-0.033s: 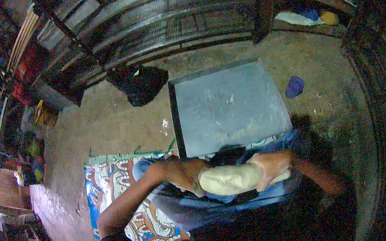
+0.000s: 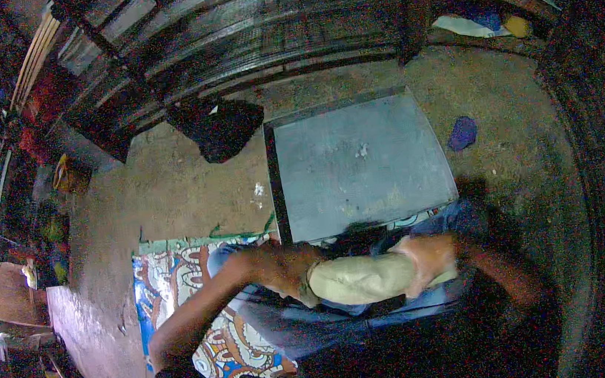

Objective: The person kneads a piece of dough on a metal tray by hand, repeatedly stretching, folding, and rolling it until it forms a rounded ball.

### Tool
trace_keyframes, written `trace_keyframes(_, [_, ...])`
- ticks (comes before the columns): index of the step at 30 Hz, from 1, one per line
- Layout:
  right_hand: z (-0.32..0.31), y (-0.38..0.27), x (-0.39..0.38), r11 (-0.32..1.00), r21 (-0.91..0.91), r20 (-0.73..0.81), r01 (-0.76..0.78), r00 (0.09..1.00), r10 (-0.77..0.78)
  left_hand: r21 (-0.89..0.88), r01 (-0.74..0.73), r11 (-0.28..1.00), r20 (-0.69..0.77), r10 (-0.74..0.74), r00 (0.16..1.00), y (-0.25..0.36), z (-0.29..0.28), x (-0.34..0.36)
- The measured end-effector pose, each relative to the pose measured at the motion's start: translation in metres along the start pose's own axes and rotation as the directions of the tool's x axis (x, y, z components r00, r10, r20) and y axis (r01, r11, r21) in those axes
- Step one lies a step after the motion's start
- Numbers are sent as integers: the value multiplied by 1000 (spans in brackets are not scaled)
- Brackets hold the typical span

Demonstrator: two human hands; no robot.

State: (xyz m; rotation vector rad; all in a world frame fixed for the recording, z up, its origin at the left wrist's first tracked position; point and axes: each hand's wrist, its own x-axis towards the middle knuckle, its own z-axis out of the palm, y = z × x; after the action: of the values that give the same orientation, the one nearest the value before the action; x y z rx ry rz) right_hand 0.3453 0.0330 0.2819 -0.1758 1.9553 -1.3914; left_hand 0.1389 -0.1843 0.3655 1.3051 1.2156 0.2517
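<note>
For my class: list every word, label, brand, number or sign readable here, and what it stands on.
None can be read.
The pale mass between the left hand and right hand shows no lettering.
The patterned mat shows swirling shapes.
The clutter at left is too dim and blurred.

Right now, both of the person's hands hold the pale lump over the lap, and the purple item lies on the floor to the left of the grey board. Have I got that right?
Not quite: the purple item lies on the floor to the right of the grey board, as the head view shows. The left hand and right hand do hold the pale lump over the lap.
</note>
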Motion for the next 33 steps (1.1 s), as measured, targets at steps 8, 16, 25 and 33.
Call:
trace_keyframes(8, [-20,-72,-54,997,40,-11,-69,998,70,54,-90,994,-113,96,989,17,-4,-38])
trace_keyframes(16, [-18,-95,-77,946,-141,11,-291,955,296,183,-108,977,-128,133,983,32,-1,-58])
trace_keyframes(25, [-13,-103,-115,801,-596,-133,63,975,-176,188,-15,982,-117,37,992,72,17,-110])
trace_keyframes(33, [2,-103,-149,717,-684,-396,-133,894,-211,266,-114,957,-109,148,983,58,1,-97])
